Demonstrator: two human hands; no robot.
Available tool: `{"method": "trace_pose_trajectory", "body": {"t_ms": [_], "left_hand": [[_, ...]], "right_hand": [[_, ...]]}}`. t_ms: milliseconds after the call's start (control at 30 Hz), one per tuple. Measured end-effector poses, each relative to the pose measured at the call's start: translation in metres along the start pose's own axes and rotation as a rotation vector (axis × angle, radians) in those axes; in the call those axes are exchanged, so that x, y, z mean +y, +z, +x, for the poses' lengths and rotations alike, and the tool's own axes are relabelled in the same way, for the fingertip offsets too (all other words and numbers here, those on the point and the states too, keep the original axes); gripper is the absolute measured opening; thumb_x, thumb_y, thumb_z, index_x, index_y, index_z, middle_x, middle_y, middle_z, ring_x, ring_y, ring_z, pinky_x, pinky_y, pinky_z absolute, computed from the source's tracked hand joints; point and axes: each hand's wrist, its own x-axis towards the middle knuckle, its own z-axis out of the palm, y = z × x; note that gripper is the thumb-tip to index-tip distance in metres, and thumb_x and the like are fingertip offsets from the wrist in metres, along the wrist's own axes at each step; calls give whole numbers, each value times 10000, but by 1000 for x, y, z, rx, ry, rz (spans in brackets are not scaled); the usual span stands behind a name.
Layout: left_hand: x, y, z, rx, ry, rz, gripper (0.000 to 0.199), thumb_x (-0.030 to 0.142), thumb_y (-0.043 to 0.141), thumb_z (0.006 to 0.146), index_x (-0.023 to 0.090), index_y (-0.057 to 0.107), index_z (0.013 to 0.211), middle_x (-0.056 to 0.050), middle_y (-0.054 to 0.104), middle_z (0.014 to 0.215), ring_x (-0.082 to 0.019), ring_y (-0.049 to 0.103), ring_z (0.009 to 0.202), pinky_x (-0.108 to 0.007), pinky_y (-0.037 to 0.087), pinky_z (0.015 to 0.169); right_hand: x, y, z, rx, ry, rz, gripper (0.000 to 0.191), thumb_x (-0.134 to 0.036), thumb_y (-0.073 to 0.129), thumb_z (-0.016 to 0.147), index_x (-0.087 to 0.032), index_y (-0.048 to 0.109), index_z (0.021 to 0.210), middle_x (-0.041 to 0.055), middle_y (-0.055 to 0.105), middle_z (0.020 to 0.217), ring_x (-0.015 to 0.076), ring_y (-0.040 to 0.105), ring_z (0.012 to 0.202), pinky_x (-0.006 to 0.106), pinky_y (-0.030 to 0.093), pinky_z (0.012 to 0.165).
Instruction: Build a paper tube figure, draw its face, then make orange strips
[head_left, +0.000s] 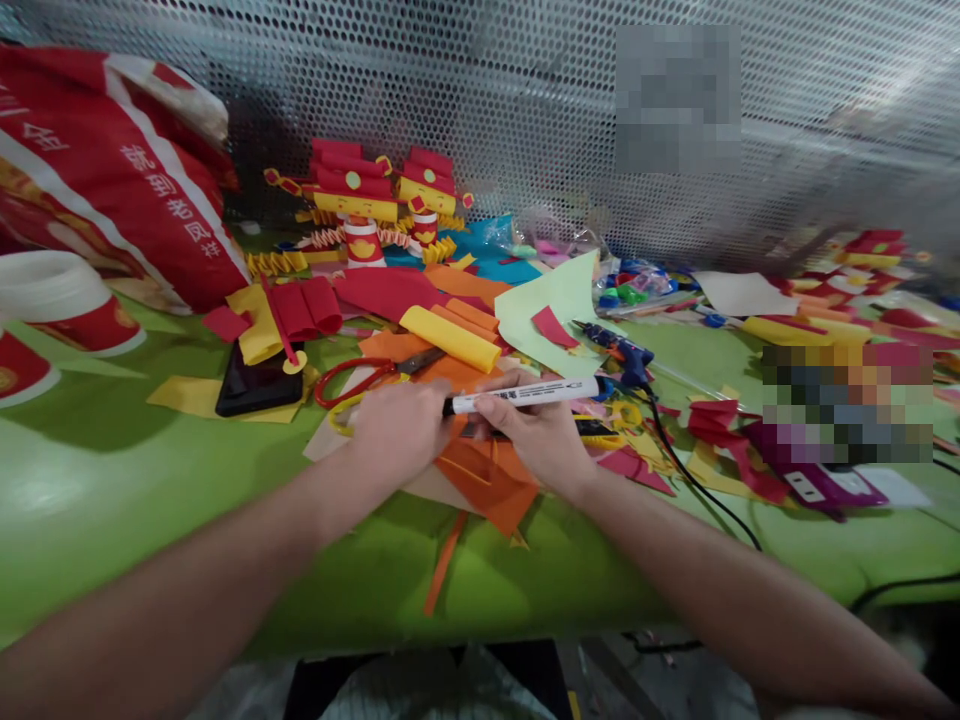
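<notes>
A white marker [551,390] with a black end on the left and a dark blue end on the right lies level across both hands. My left hand [401,430] is closed round its black end. Fingers and thumb of my right hand [536,435] grip the white barrel. Beneath the hands are orange paper pieces [491,485]. Red-handled scissors [356,380] rest just behind my left hand, their blades pointing right. A rolled yellow paper [450,338] sits behind the marker. Something dark with yellow edges [598,430] is partly hidden under my right hand.
A black phone [259,385] and paper cups [75,300] are at the left. Behind stand red and yellow paper figures [360,200]. A blue glue gun [619,350] trails a black cable at the right, near a purple power strip [814,475]. Perforated metal forms the back.
</notes>
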Motion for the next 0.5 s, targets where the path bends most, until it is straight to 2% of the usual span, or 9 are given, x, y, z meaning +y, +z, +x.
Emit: {"method": "trace_pose_trajectory", "body": {"t_ms": [67, 133, 200, 267, 367, 400, 500], "left_hand": [[-8, -3, 5, 23, -6, -2, 300, 291, 410, 840, 183, 674, 933, -117, 708, 794, -297, 669, 774, -354, 470, 621], [-20, -6, 11, 52, -61, -6, 312, 305, 398, 854, 184, 666, 959, -111, 705, 822, -283, 666, 767, -342, 460, 616], [-35, -9, 17, 57, -141, -13, 370, 369, 362, 880, 165, 665, 942, -124, 698, 824, -282, 659, 746, -332, 443, 580], [-51, -14, 22, 104, -224, 3, 460, 490, 355, 880, 148, 652, 962, -138, 692, 841, -295, 652, 776, -332, 437, 580], [-71, -19, 24, 113, -219, 92, 588, 542, 240, 910, 96, 607, 1021, -168, 678, 921, -280, 639, 830, -312, 437, 599], [-76, -21, 25, 125, -196, 120, 601, 530, 203, 924, 85, 586, 1052, -171, 672, 949, -271, 633, 847, -307, 436, 612], [-84, -24, 28, 50, -243, 130, 722, 612, 153, 898, 43, 582, 1018, -210, 657, 972, -280, 625, 842, -311, 437, 610]], "right_hand": [[-6, -8, 3, -58, -91, -163, 406, -592, 687, 653, -222, 575, 776, -7, 649, 683, 121, 590, 556, 281, 513, 541], [-7, -20, 6, -43, -240, -437, 411, -609, 651, 683, -221, 606, 810, 50, 683, 821, 166, 610, 679, 327, 512, 618], [-4, -33, 12, 57, -380, -715, 368, -551, 654, 718, -207, 627, 849, 95, 690, 907, 247, 613, 881, 404, 496, 763], [0, -42, 18, 86, -452, -918, 264, -427, 632, 781, -187, 650, 891, 120, 689, 967, 287, 589, 1000, 451, 449, 881], [6, -48, 26, 68, -428, -1112, 176, -289, 608, 804, -173, 671, 921, 127, 684, 1035, 290, 589, 1027, 460, 419, 931], [7, -47, 27, 54, -394, -1154, 177, -274, 602, 806, -172, 676, 931, 126, 684, 1049, 292, 590, 1029, 461, 420, 926], [7, -44, 31, -5, -278, -1209, 203, -283, 596, 810, -177, 687, 957, 115, 693, 1040, 298, 591, 1028, 465, 434, 898]]}}
